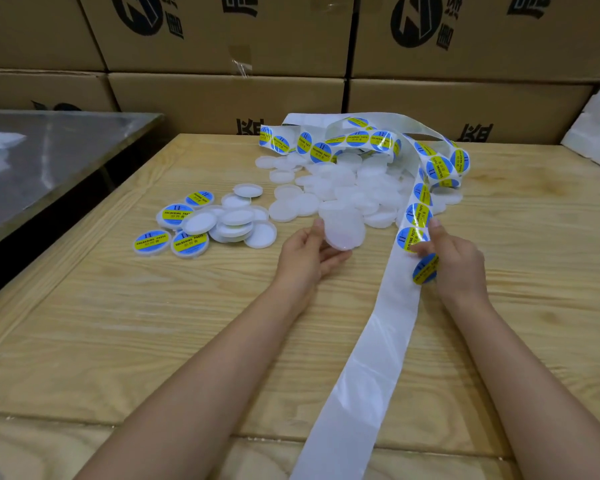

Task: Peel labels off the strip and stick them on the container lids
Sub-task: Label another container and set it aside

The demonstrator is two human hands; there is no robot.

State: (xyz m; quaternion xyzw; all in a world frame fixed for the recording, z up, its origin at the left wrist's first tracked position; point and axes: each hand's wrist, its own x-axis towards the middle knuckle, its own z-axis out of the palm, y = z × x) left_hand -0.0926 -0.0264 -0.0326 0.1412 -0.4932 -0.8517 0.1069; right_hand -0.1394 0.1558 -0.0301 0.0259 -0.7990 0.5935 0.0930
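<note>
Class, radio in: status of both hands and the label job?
Left hand grips blank lid. Right hand peeling label off strip. Nothing in the way.

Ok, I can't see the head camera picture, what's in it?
A person's left hand holds a plain white lid while the right hand peels a blue-and-yellow label off a long strip. Labelled lids and plain lids lie on the wooden table.

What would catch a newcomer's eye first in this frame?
The tangled label strip with blue-and-yellow labels, draped over a heap of plain white lids at the far middle of the wooden table. Nearer, the left hand holds a blank lid while the right hand peels a label off the strip.
</note>
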